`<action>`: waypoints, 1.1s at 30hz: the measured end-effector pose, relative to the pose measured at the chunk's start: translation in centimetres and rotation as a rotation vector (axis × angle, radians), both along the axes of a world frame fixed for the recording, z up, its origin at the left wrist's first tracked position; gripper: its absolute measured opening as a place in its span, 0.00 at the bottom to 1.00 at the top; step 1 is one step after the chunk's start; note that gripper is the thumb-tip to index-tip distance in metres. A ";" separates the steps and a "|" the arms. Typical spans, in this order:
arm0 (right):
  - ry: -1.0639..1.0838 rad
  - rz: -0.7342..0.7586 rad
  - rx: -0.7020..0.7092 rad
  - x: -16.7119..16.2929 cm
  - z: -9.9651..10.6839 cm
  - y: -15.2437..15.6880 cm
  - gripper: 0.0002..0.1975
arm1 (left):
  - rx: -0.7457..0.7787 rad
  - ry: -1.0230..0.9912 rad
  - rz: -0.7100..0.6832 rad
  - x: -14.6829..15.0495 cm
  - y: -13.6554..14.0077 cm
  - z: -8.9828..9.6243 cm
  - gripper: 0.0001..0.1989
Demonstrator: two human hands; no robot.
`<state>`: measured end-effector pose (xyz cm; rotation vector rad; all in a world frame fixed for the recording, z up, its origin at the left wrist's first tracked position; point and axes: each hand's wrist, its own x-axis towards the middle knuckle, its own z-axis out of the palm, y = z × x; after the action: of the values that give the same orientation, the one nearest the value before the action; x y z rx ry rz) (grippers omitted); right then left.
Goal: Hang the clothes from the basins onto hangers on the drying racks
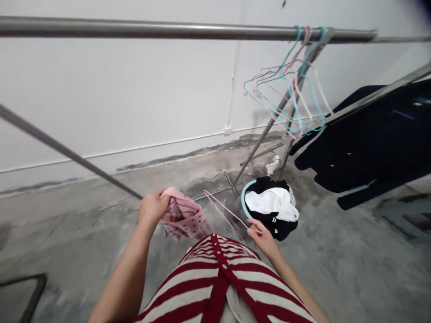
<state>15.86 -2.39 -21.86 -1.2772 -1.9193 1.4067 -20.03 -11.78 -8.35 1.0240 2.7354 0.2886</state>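
Note:
My left hand (152,209) is closed on the upper edge of a pink patterned garment (184,215), which hangs down in folds in front of my body. Dark marks and small dots cover its cloth. In my right hand (263,237) is a thin pink clothes hanger (224,207), pinched between the fingers and pointing away to the left. The hanger and the garment are apart. Just beyond my right hand stands a light blue basin (244,202) heaped with black and white clothes (271,202).
A metal rail (151,29) crosses the top of the view. Several blue, pink and white hangers (286,89) hang from its right part. Dark clothes (367,139) hang at the right. Slanted rack legs (259,141) reach the concrete floor (84,233) before a white wall (117,85).

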 end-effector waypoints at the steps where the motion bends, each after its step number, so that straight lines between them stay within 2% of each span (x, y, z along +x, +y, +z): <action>1: -0.011 0.080 -0.006 -0.7 0.5 0.3 0.25 | 0.029 0.012 -0.007 -0.4 0.3 0.3 0.16; 3: -0.003 0.133 -0.009 -1.8 1.7 1.1 0.24 | 0.108 0.041 0.010 -1.4 0.9 0.5 0.17; 8: 0.199 -0.091 -0.072 -1.5 4.9 1.9 0.24 | 0.189 0.020 0.050 -3.8 1.7 0.5 0.17; 12: 0.256 0.008 -0.098 -1.9 7.2 0.9 0.20 | 0.214 0.014 0.014 -3.9 2.9 0.7 0.16; 15: 0.274 0.104 -0.022 -4.2 8.0 0.2 0.17 | 0.238 0.061 -0.114 -1.9 4.0 0.8 0.15; 19: 0.243 0.185 0.134 -7.1 8.1 0.3 0.14 | 0.158 0.143 -0.314 2.7 4.4 0.3 0.14; 22: 0.219 0.201 0.197 -8.3 7.9 0.4 0.13 | 0.122 0.155 -0.456 6.0 4.0 -0.5 0.13; 26: 0.183 0.217 0.215 -9.5 7.5 0.2 0.14 | 0.225 0.199 -0.584 8.5 3.3 -1.4 0.12; 29: 0.160 0.233 0.216 -10.0 6.9 0.1 0.14 | 0.320 0.202 -0.610 9.1 3.1 -1.8 0.12; 33: 0.137 0.176 0.244 -10.2 6.1 0.2 0.14 | 0.412 0.144 -0.627 10.2 3.4 -2.2 0.11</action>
<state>5.67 -2.21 -15.75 -0.8955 -2.0736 1.2580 -9.78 -8.42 -10.57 2.0014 2.3433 0.6994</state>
